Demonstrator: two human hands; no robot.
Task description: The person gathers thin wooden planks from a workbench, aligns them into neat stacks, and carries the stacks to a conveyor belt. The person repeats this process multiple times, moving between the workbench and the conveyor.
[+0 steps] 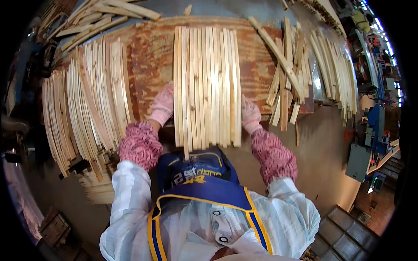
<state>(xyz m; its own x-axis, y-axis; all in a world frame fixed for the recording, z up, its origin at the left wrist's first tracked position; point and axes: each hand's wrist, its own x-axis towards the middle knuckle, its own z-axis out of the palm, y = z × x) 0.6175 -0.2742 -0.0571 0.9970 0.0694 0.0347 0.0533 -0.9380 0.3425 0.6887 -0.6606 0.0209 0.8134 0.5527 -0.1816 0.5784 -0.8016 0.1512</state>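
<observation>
A row of long pale wooden strips (207,87) lies side by side in front of me, its near ends reaching past the table edge toward my apron. One strip sticks out nearer than the others. My left hand (163,104), in a pink glove, grips the row's left side. On the opposite side my right hand (251,115), gloved in pink too, holds the right edge. The fingers of both hands are partly hidden by the wood. Patterned pink sleeve covers wrap both forearms.
The wooden table (150,56) has a worn reddish-brown top. More strips (93,87) lie in rows at the left. A crossed, untidy pile of strips (287,65) is at the right, with another row (333,69) beyond. Loose strips (102,19) lie at the far left.
</observation>
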